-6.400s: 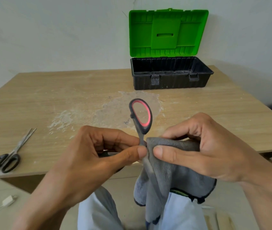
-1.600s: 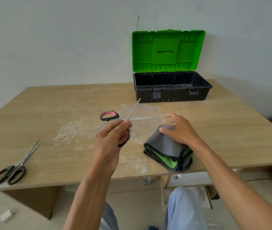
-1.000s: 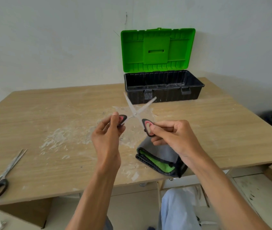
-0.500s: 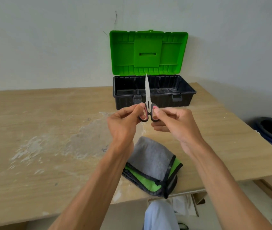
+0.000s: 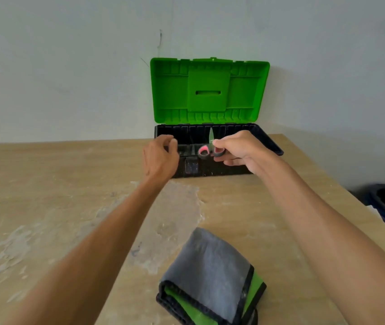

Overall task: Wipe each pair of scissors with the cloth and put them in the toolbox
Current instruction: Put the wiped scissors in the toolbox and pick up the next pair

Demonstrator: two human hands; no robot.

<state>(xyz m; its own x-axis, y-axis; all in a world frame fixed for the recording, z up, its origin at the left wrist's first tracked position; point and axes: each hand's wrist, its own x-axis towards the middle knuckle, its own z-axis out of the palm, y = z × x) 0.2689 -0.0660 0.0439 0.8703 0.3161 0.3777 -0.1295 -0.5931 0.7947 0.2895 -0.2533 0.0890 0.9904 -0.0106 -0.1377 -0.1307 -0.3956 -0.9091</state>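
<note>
Your right hand [image 5: 236, 150] pinches scissors [image 5: 203, 152] by handles over toolbox [image 5: 224, 170] at table [image 5: 46, 184] far edge. Your left hand [image 5: 161, 159] loosely curled, holding nothing. Cloth [image 5: 210, 263] at near edge.

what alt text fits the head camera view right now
The right hand holds closed scissors over an open toolbox, the left hand beside it holding nothing. A folded grey cloth lies on the wooden table nearer the camera.
</note>
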